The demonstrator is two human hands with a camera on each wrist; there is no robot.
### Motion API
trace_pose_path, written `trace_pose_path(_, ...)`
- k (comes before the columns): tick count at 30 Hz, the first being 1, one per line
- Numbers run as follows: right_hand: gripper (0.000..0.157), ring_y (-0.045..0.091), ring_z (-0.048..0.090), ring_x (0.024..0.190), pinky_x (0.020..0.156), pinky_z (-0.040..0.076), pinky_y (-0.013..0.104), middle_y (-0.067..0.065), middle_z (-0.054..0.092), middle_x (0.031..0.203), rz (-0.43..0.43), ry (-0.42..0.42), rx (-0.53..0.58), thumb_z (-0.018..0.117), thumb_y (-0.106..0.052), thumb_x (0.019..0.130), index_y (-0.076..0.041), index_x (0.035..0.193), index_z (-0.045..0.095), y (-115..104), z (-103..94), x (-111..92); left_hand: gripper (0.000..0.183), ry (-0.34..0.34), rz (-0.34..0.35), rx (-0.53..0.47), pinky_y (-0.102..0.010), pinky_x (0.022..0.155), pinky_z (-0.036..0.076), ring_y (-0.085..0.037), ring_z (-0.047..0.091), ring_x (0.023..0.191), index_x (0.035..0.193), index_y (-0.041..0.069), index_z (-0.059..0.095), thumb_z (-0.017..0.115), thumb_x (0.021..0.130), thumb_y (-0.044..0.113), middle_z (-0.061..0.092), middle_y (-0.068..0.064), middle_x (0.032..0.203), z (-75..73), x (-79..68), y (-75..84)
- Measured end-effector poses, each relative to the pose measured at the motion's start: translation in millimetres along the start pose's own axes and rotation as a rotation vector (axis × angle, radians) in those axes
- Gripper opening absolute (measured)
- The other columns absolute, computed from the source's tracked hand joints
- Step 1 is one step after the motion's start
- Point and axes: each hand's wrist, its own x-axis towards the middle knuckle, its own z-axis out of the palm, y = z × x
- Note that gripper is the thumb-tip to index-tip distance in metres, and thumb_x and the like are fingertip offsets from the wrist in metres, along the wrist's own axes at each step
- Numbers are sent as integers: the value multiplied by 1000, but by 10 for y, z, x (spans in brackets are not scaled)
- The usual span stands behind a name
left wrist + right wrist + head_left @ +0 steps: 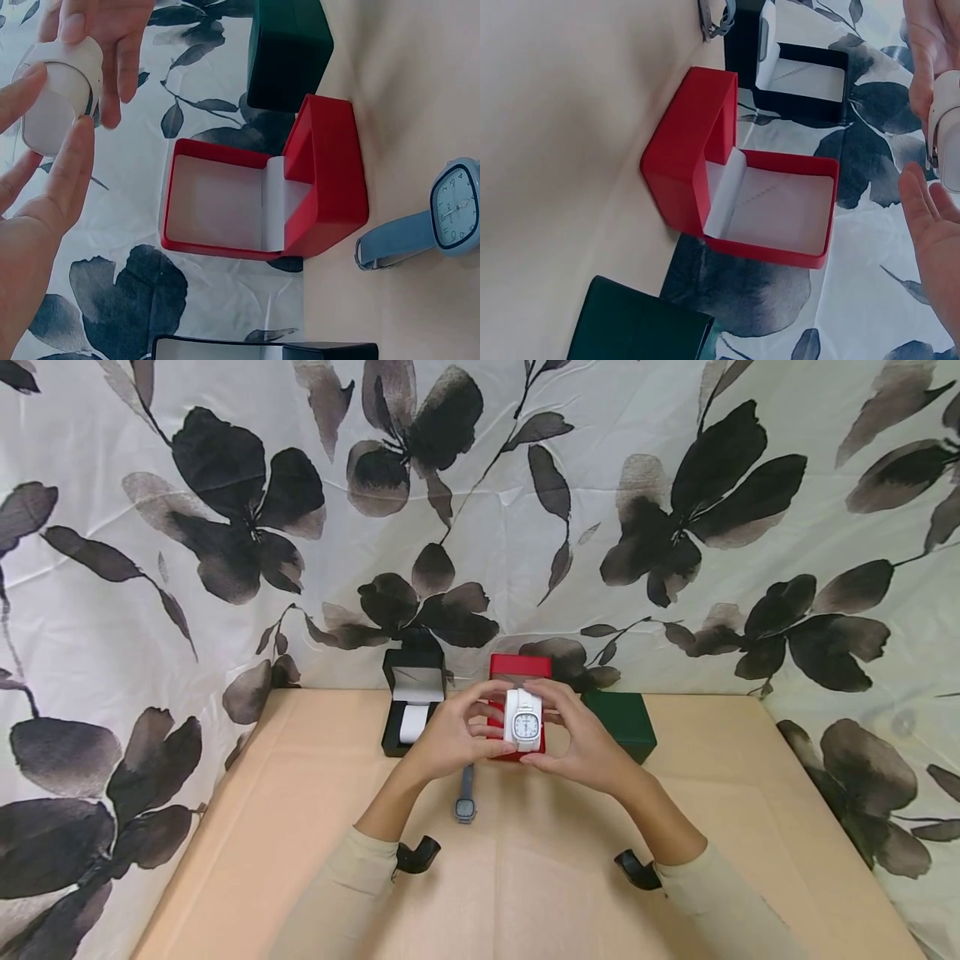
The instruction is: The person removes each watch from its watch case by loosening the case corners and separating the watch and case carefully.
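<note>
A white wristwatch (527,725) with a squarish dial is wrapped round a white cushion (54,124), held up above the open red box (521,664). My left hand (447,737) grips its left side between thumb and fingers. On the other side my right hand (583,739) pinches it, index finger at the top and thumb low. In the left wrist view the red box (337,172) stands with its lid back and no watch visible in it. Part of the watch and cushion is cut off at the right wrist view's edge.
An open black box (392,727) with a white cushion (414,723) stands left of the red one. To the right is a closed green box (622,718). A blue-grey watch (465,808) lies on the table (540,877) in front. Floral cloth (525,527) hangs behind.
</note>
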Motion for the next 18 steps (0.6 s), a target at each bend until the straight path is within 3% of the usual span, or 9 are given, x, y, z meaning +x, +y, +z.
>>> trace_pose_path(5,93,24,48,135,103,55,49,7,45,152,-12,-10,-7,94,-16,74,-13,151,41,19,-6,42,76,-5,-11,-8,-36,89,63,-37,67,108,143,9,54,88,77,-3,58,-14,132,-11,12,4)
trace_pose_path(18,84,19,50,128,100,58,35,3,48,146,-21,-63,5,94,-19,75,-18,145,47,31,-13,127,76,-5,-26,-38,-37,88,63,-41,66,109,142,12,54,88,76,-3,58,-13,132,-16,16,-26)
